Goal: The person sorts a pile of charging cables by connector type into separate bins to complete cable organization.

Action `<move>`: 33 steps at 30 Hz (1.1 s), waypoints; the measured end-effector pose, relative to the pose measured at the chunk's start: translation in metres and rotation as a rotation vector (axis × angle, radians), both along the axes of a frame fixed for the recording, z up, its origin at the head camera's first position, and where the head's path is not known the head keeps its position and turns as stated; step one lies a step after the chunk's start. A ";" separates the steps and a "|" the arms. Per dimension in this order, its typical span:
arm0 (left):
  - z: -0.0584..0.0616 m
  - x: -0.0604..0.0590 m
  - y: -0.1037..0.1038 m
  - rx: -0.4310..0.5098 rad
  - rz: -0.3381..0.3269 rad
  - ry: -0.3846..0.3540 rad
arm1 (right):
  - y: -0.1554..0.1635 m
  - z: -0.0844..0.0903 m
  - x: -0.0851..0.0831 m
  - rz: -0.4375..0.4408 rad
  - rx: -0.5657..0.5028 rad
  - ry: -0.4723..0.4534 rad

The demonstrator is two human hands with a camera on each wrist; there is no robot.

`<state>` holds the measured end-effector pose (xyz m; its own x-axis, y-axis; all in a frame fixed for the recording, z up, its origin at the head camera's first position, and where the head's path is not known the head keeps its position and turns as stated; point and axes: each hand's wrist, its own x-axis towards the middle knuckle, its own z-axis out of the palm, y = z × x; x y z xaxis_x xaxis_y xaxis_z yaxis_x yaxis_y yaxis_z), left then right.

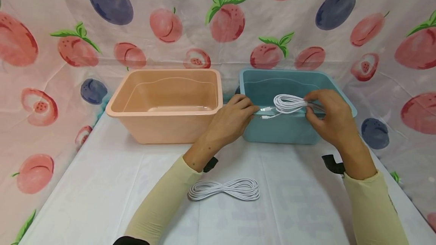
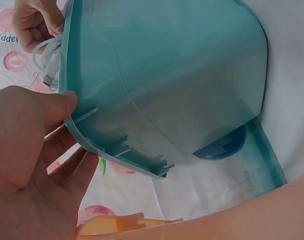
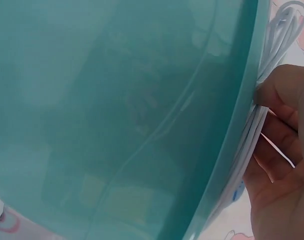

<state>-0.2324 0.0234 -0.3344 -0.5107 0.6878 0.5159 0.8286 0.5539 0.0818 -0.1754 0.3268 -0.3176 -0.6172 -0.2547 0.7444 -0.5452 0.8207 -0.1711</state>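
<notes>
A coiled white USB cable (image 1: 289, 104) lies over the front rim of the teal bin (image 1: 279, 131), its two plugs pointing left. My right hand (image 1: 332, 118) pinches the right part of this coil between thumb and fingers. In the right wrist view the cable (image 3: 279, 42) runs along the rim, under the right hand (image 3: 286, 135). My left hand (image 1: 235, 116) grips the bin's front left corner, close to the plugs. The left wrist view shows the left hand's thumb on the rim and its fingers around the corner (image 2: 87, 140).
A peach-coloured bin (image 1: 167, 129) stands to the left of the teal one, behind my left forearm. On the white tablecloth (image 1: 282, 199) in front lies a second white cable coil (image 1: 223, 190), bundled in a figure eight. Fruit-patterned cloth (image 1: 194, 18) hangs behind.
</notes>
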 end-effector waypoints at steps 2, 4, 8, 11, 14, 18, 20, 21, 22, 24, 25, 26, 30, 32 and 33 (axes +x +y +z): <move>0.000 0.000 0.000 -0.004 0.001 0.001 | 0.001 -0.001 -0.001 -0.007 0.010 -0.025; 0.000 0.001 0.000 -0.007 0.004 0.000 | 0.001 -0.002 -0.001 -0.014 0.022 -0.046; 0.000 0.002 0.001 -0.013 0.012 -0.001 | 0.001 -0.003 -0.001 -0.031 0.028 -0.064; 0.001 0.003 0.001 -0.013 0.013 -0.003 | 0.000 -0.003 0.000 -0.036 0.021 -0.077; 0.000 0.004 0.000 -0.004 0.006 0.001 | 0.000 -0.002 0.000 -0.027 0.015 -0.081; -0.001 0.004 0.000 0.010 -0.004 0.019 | 0.001 -0.002 0.000 -0.001 0.028 -0.055; -0.001 0.004 0.000 0.014 -0.007 0.026 | 0.001 -0.002 0.000 0.003 0.039 -0.050; -0.001 0.004 0.000 0.015 -0.009 0.028 | 0.000 -0.001 0.001 0.001 0.041 -0.054; -0.001 0.004 0.000 0.015 -0.009 0.029 | -0.001 -0.001 0.002 -0.002 0.043 -0.060; -0.001 0.005 0.000 0.016 -0.009 0.027 | -0.005 0.000 0.004 -0.006 0.050 -0.075; -0.001 0.005 0.000 0.016 -0.009 0.026 | -0.007 0.000 0.005 -0.004 0.053 -0.081; -0.001 0.005 0.000 0.017 -0.009 0.023 | -0.009 0.000 0.006 0.001 0.056 -0.083; -0.001 0.006 0.001 0.019 -0.009 0.018 | -0.018 -0.001 0.011 0.058 0.079 -0.075; -0.002 0.007 0.002 0.019 -0.010 0.016 | -0.023 -0.001 0.013 0.091 0.093 -0.068; -0.002 0.007 0.002 0.020 -0.011 0.016 | -0.026 -0.002 0.014 0.104 0.100 -0.066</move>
<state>-0.2253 0.0251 -0.3361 -0.4945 0.6828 0.5377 0.8359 0.5431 0.0791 -0.1615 0.3011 -0.3192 -0.6303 -0.3906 0.6709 -0.6186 0.7749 -0.1300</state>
